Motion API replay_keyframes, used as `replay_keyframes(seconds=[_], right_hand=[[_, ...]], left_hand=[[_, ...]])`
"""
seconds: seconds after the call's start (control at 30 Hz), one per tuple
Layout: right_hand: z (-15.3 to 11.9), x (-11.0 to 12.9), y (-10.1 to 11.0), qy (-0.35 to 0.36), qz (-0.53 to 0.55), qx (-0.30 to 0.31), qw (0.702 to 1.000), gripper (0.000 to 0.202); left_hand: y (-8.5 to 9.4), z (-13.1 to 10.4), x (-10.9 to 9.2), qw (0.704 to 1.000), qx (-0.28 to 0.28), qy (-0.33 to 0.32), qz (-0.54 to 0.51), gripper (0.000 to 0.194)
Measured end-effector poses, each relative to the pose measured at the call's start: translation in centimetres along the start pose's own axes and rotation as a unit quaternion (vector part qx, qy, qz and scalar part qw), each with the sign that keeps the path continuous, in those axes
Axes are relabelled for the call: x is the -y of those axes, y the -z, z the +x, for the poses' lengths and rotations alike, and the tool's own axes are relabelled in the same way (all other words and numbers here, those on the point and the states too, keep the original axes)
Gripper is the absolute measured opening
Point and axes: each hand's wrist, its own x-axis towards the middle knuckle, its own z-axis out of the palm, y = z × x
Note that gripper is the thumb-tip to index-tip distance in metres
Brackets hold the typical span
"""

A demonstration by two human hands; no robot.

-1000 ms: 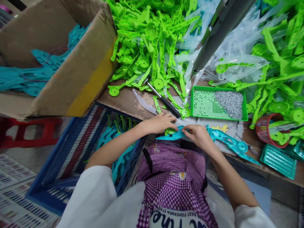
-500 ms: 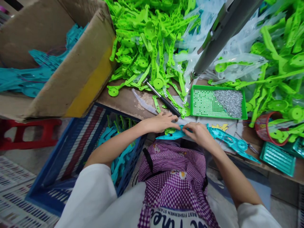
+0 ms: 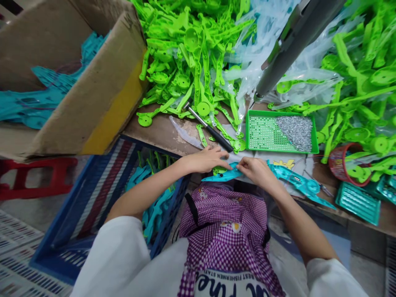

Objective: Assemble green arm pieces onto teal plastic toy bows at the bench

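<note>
- At ten o'clock from the left hand (image 3: 208,160) stands a cardboard box (image 3: 114,95); between eight and nine, lower than the bench (image 3: 139,130), is a blue plastic crate (image 3: 55,249).
- The left hand lies over a tapered turquoise plastic piece (image 3: 221,177) and is nearer to its pointed end; thumb and fingers stand slightly apart, and I cannot tell if they grip.
- This piece is at the bench edge. From the right hand (image 3: 255,169) its point lies toward half past eight, so the long axis goes nearly sideways, nine to three.
- The right hand has thumb and finger narrow, together at the piece; what is between them is hidden.
- Between three and four o'clock from it, a turquoise plastic section (image 3: 309,187) extends; whether it joins the piece, I cannot see.
</note>
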Motion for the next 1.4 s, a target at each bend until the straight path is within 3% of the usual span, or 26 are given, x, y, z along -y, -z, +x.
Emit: replay_keyframes(seconds=[0.27,0.5,0.93,1.13,1.3,1.4], right_hand=[[-0.1,0.0,-0.2,0.009,-0.07,-0.026,0.997,0.018],[-2.0,-2.0,-0.5,-0.045,-0.057,-0.118,0.99,0.018],[-2.1,-2.8,0.8,-0.087,-0.011,-0.049,0.995,0.019],[-1.7,-2.8,0.5,-0.089,-0.09,-0.044,0.991,0.021],[-2.5,-2.5,0.1,-0.044,-0.179,-0.051,0.981,0.021],[-3.6,-3.6,-1.2,0.025,-0.186,-0.125,0.974,0.027]], left_hand=[[0.5,0.2,-0.4,1.0,0.002,0.009,0.01,0.068],[0.3,0.1,-0.2,1.0,-0.01,-0.001,0.0,0.071],[1.0,0.1,-0.7,1.0,0.017,0.021,-0.007,0.07],[0.8,0.1,-0.5,1.0,0.003,0.007,0.0,0.069],[1.1,0.0,-1.0,1.0,0.007,0.014,0.024,0.06],[0.6,-0.4,-1.4,0.999,-0.019,0.011,0.025,0.055]])
